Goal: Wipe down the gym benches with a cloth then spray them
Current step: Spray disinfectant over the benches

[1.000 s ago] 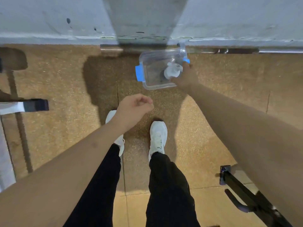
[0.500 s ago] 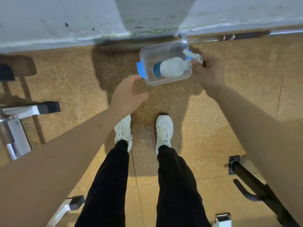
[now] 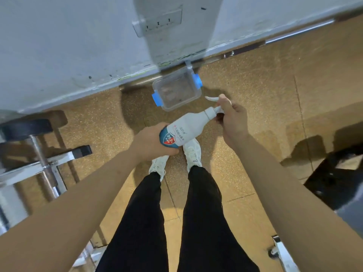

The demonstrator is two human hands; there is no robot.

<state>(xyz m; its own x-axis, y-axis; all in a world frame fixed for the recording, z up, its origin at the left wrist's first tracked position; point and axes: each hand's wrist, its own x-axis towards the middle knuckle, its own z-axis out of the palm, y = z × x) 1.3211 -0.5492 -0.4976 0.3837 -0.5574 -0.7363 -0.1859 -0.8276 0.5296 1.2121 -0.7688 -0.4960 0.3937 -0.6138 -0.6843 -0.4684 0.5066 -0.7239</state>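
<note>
A white spray bottle (image 3: 188, 124) with a blue and red label lies sideways in the air above my feet, held between both hands. My left hand (image 3: 151, 143) grips its base. My right hand (image 3: 231, 120) grips the neck and trigger head, with the white nozzle poking out past my fingers. A clear plastic box (image 3: 177, 89) with blue clips sits on the floor by the wall, beyond the bottle, with nothing inside it. No cloth is visible.
A white wall (image 3: 68, 46) with a socket plate runs across the top. A metal bench frame with black end caps (image 3: 49, 163) stands at left. Black equipment (image 3: 334, 177) stands at right. My white shoes (image 3: 193, 152) are on the speckled brown floor.
My right hand lifted the spray bottle out of the clear box and toward me. My left hand came up and took hold of the bottle's base. The view tilted.
</note>
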